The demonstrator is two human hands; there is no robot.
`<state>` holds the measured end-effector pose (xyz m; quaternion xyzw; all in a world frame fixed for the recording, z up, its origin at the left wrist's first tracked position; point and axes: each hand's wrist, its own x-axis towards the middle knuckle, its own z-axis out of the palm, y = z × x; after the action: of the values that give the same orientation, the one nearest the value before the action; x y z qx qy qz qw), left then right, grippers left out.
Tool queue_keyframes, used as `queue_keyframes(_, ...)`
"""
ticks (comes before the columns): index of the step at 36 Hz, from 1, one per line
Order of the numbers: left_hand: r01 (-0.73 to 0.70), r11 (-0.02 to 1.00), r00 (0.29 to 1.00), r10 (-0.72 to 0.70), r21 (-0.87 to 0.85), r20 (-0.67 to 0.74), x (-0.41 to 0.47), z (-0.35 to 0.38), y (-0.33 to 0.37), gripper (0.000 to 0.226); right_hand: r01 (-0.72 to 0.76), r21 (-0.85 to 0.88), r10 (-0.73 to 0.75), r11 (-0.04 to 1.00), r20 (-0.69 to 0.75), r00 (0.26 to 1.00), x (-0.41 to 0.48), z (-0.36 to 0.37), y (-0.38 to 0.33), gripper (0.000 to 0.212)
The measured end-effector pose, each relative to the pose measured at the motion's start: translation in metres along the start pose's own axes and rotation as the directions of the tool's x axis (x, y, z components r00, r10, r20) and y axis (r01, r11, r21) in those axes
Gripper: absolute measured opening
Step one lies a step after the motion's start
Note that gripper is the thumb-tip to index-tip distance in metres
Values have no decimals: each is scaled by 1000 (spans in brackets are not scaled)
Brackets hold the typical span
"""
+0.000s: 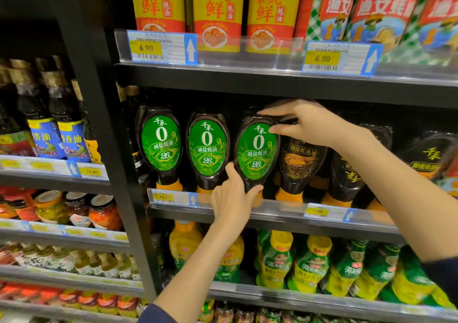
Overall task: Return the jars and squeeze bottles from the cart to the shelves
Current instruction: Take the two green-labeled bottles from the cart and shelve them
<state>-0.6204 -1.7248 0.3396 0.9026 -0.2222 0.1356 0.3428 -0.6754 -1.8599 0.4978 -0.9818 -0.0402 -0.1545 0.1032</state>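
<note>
A dark squeeze bottle with a green oval label (pixel 256 153) stands cap-down on the middle shelf (pixel 247 213), third in a row of the same kind. My left hand (pixel 231 200) grips its narrow lower neck just above the yellow cap. My right hand (pixel 301 124) holds its wide top end, with the fingers over the top and the thumb on the front. Two matching green-label bottles (pixel 160 142) (pixel 207 146) stand to its left. The cart is out of view.
Dark-label squeeze bottles (pixel 301 161) stand right beside the held one. Yellow and red pouches (pixel 218 13) fill the shelf above, green and yellow bottles (pixel 309 265) the shelf below. A black upright post (pixel 104 124) separates the left bay of jars and dark bottles.
</note>
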Motion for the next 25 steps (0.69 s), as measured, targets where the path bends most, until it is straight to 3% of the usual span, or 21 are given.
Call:
queue_keyframes(13,-42,999,998,42,16,42,0,-1,-3,83,1,-83,-5,997,-49,999,-3,6,-3,48)
queue_keyframes(18,-88,993,993,95,-84,73,-2,-7,-12,80,8,-155,-18,988,-67,998,-4,6,-4,54)
queue_keyframes(22,-144,965,989,131,-219,-71,-12,-19,-30,48,45,-171,-64,984,-107,992,-2,9,-13,58)
queue_keyframes(25,-155,963,969,106,-219,-223,-18,-31,-47,27,102,-161,-122,982,-119,985,5,13,-25,53)
